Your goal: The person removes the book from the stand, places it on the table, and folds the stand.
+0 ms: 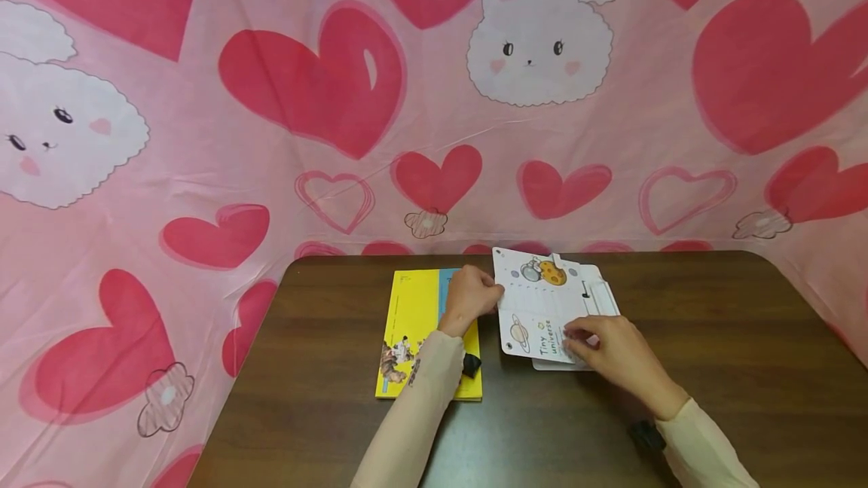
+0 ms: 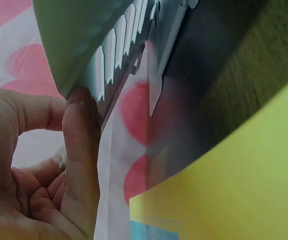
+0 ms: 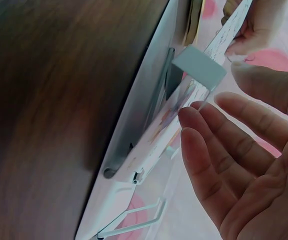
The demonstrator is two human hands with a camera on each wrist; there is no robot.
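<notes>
A white folding book stand, its front panel [image 1: 532, 303] printed with planets and "Tiny universe", stands tilted over its white back plate [image 1: 606, 296]. At the panel's left edge my left hand [image 1: 469, 298] pinches it between thumb and fingers. From the left wrist, the panel's underside [image 2: 69, 35] shows a row of cut slots. My right hand [image 1: 613, 349] is by the lower right of the panel, fingers loosely bent and spread. In the right wrist view its fingertips [image 3: 189, 117] are right at the panel, near a grey tab [image 3: 199, 67]; a wire leg [image 3: 134, 220] shows below.
A yellow book [image 1: 414, 307] with a blue strip lies left of the stand, partly under my left forearm. Behind the brown wooden table [image 1: 319, 352] hangs a pink curtain [image 1: 434, 119] with hearts and rabbits.
</notes>
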